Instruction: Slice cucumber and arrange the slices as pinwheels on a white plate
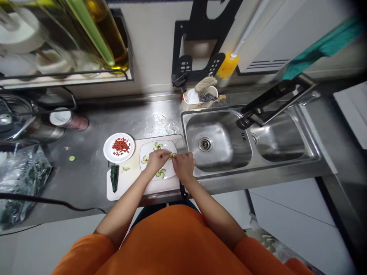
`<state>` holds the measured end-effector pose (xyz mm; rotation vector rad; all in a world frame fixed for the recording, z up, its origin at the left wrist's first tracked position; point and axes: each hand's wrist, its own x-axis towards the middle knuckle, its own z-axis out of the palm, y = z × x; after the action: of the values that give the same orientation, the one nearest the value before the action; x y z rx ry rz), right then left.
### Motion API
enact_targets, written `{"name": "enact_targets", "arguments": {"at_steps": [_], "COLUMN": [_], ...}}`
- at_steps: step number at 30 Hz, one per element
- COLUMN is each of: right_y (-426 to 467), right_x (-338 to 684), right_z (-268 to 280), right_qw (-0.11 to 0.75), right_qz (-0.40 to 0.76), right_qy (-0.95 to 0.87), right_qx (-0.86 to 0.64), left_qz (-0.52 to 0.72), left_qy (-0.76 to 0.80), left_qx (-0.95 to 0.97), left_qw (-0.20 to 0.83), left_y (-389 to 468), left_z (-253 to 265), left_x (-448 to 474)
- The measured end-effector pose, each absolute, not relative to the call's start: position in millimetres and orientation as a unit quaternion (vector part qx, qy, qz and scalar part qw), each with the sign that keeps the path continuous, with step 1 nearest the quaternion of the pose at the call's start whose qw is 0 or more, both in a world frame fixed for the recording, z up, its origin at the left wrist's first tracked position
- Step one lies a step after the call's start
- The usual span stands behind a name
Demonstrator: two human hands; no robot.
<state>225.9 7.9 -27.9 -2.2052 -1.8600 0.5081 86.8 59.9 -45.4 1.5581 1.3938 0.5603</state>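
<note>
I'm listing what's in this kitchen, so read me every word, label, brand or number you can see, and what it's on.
No text can be read.
White caddy: small mark on the front, too small to read.
Bottle of yellow liquid: too blurred to read any lettering.
White-lidded jar: no legible label.
Squarish plate, cutting board: no lettering visible.

Shiny metal counter (pixel 88 164), 2 smooth steel basins (pixel 226 139) — glossy square plate (pixel 168 145), matt cloth shirt (pixel 177 240), crinkled clear-plastic bag (pixel 24 175).
</note>
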Motion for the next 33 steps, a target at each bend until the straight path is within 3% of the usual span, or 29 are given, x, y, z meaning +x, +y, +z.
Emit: {"name": "enact_targets", "arguments": {"at_steps": [7, 33], "right_y": [10.7, 7.1], "right_x": [222.6, 226.0], "right_z": [-26.5, -31.3], "right_qw": [0.076, 0.108], "right_qz": [0.179, 0.171], "right_qy": [-0.628, -0.636], "right_qx": [-0.753, -0.745], "left_qz": [0.242, 0.221], "left_qy": [0.489, 0.492], "left_qx": [0.740, 0.744], "left_qw": [0.394, 0.393], "left_y": [55.8, 55.5], "left_z": [-48.5, -52.0], "left_x": [82.6, 83.0]}}
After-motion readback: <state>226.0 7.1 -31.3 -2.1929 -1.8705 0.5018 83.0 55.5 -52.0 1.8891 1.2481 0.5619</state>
